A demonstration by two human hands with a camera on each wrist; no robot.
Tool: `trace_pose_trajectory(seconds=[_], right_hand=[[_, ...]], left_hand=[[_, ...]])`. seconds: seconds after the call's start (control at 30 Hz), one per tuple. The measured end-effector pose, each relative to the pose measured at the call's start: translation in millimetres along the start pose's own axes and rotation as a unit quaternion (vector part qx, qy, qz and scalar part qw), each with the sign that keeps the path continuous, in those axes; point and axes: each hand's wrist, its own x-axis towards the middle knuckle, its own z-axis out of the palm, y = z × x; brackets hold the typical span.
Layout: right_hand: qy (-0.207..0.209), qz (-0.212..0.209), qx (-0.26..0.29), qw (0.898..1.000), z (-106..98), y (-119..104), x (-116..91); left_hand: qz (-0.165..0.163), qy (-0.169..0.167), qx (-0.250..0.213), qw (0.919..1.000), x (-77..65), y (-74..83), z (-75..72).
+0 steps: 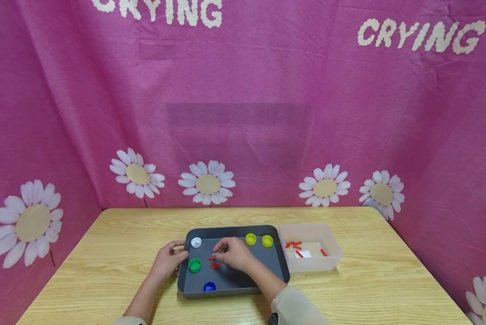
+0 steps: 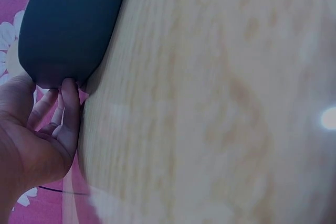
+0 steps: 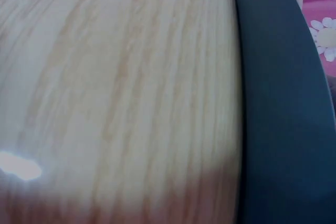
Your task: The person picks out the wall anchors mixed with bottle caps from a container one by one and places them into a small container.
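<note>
A dark grey tray (image 1: 249, 272) lies on the table. My left hand (image 1: 167, 259) grips its left edge; in the left wrist view the fingers (image 2: 70, 103) touch the tray's end wall. Over the middle of the tray, my right hand (image 1: 234, 253) pinches a small red stick (image 1: 211, 258) at its fingertips. Just below lie a few more red sticks (image 1: 215, 266) close together. Around them in the tray stand a white cap (image 1: 196, 243), a green cap (image 1: 194, 265), a blue cap (image 1: 209, 286) and two yellow caps (image 1: 250, 239). The right hand is out of the right wrist view.
A translucent plastic box (image 1: 316, 264) stands against the tray's right side, with several red sticks (image 1: 297, 246) and a white paper piece (image 1: 304, 254) inside. Behind the wooden table (image 1: 373, 271) hangs a pink flowered cloth (image 1: 243, 113).
</note>
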Motion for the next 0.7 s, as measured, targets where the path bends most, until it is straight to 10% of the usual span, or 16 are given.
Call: trace_pose_trajectory(seconds=[0.7], right_hand=[[-0.010, 0.050, -0.053, 0.997, 13, 2, 6]], left_hand=[[0.000, 0.002, 0.000, 1.0000, -1.0, 0.0, 0.4]])
